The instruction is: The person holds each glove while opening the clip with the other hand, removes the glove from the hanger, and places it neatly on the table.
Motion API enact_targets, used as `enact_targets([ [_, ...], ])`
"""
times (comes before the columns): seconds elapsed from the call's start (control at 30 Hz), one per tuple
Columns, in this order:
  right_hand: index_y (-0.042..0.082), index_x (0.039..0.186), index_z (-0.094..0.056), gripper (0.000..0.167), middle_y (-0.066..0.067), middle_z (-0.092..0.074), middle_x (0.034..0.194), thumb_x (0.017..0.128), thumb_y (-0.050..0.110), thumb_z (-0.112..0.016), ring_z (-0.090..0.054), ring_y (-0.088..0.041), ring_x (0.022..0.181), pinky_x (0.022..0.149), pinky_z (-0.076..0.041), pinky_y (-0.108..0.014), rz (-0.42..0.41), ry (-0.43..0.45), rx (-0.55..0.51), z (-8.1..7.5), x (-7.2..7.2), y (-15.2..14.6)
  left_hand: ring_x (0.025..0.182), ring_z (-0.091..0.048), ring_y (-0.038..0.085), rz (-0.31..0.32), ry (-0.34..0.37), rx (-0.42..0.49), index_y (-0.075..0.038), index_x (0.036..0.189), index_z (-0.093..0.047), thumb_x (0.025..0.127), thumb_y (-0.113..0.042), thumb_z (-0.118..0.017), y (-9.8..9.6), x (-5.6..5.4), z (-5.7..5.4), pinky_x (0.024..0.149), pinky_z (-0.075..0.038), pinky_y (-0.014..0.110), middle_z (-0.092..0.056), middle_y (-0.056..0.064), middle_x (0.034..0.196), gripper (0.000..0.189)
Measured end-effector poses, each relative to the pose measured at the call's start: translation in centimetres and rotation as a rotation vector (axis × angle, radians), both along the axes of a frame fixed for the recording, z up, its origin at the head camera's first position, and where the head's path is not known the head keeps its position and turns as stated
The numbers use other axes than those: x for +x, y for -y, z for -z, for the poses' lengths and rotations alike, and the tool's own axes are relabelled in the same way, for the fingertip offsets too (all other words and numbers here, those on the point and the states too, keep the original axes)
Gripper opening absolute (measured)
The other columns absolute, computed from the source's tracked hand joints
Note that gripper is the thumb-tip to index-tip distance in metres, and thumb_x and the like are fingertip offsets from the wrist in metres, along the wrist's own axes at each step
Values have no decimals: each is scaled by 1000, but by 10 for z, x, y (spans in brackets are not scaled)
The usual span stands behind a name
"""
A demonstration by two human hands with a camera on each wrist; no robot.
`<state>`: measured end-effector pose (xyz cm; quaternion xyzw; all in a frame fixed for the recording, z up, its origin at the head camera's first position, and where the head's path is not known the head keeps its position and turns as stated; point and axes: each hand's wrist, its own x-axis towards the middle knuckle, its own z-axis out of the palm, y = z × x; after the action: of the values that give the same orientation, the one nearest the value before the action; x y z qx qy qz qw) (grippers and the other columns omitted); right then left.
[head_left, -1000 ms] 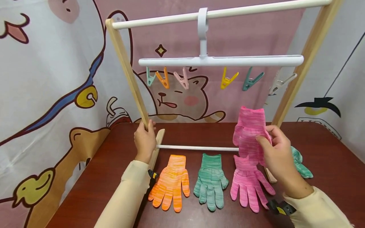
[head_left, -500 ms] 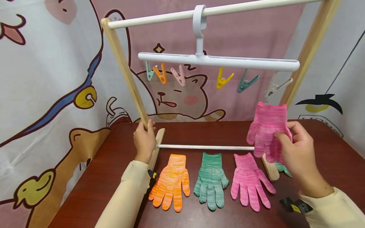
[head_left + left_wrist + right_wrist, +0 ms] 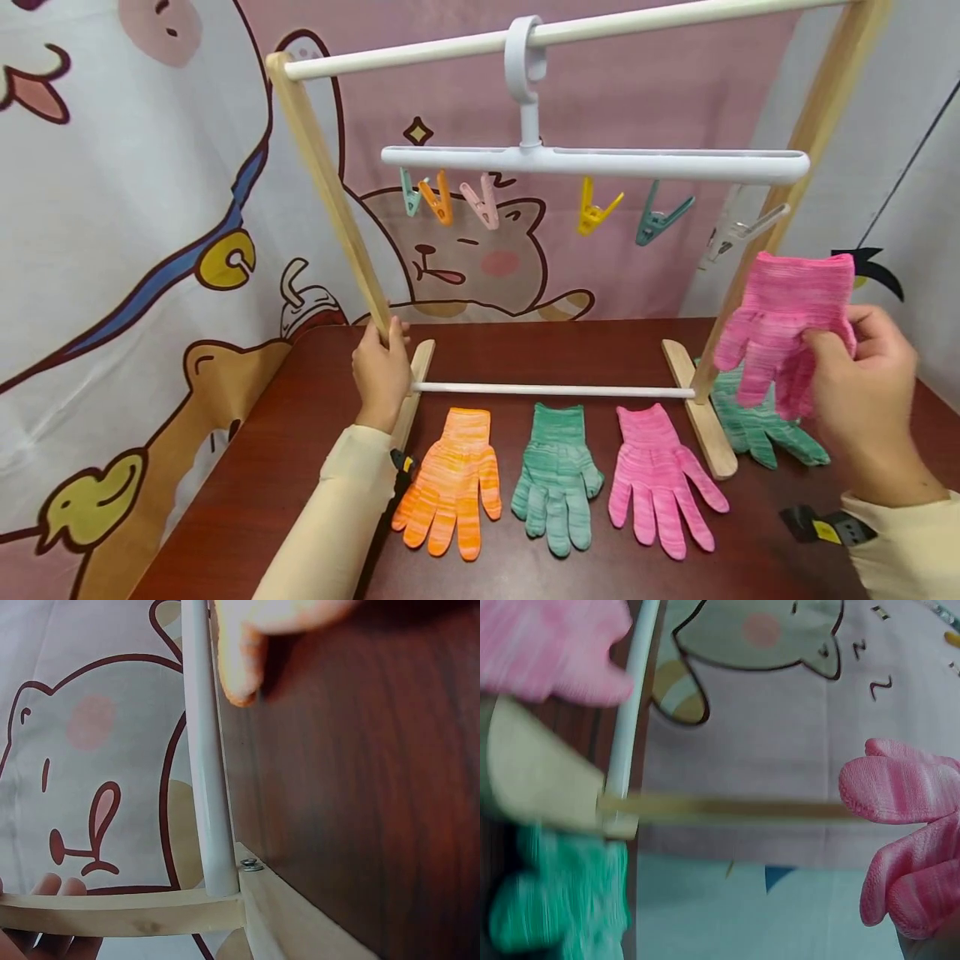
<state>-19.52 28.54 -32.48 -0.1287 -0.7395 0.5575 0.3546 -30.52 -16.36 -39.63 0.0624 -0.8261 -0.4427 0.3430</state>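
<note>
My right hand point(image 3: 866, 400) pinches a pink knit glove point(image 3: 795, 325) by its side, cuff up and fingers hanging, in the air at the right of the rack. In the right wrist view, that glove's fingers point(image 3: 907, 825) show at the right edge. My left hand point(image 3: 381, 371) grips the left wooden post point(image 3: 330, 192) of the rack low down, its fingers wrapped round it. On the table lie an orange glove point(image 3: 453, 483), a green glove point(image 3: 557, 479) and a second pink glove point(image 3: 660, 479). Another green glove point(image 3: 765, 421) lies beyond the rack's right foot, partly behind the held one.
A white hanger point(image 3: 592, 160) hangs from the rack's top rod point(image 3: 420, 55). Several clips dangle under it, among them a yellow clip point(image 3: 596, 208) and a white clip point(image 3: 742, 233). A lower white rod point(image 3: 555, 389) joins the wooden feet on the brown table point(image 3: 540, 350).
My right hand has carried the pink glove to the right, away from above the pink glove on the table. The hanger sways slightly. My left hand stays on the post.
</note>
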Motion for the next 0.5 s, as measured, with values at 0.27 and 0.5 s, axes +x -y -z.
enact_targets([
  [0.27,39,99,-46,21,20,-50,83,102,18,-48,-50,6,57,45,-44,-10,78,224,129,6,1,-47,84,-75,22,-1,-9,2,-19,132,-63,105,-32,-52,-2,3,-2,82,-52,50,-78,3,100,33],
  [0.5,31,102,-47,6,5,-48,87,103,27,-43,-49,0,54,44,-46,-17,40,394,297,22,-11,-79,84,-75,22,-4,-2,0,-14,125,-66,105,-32,-52,0,0,0,84,-52,51,-78,4,99,31],
])
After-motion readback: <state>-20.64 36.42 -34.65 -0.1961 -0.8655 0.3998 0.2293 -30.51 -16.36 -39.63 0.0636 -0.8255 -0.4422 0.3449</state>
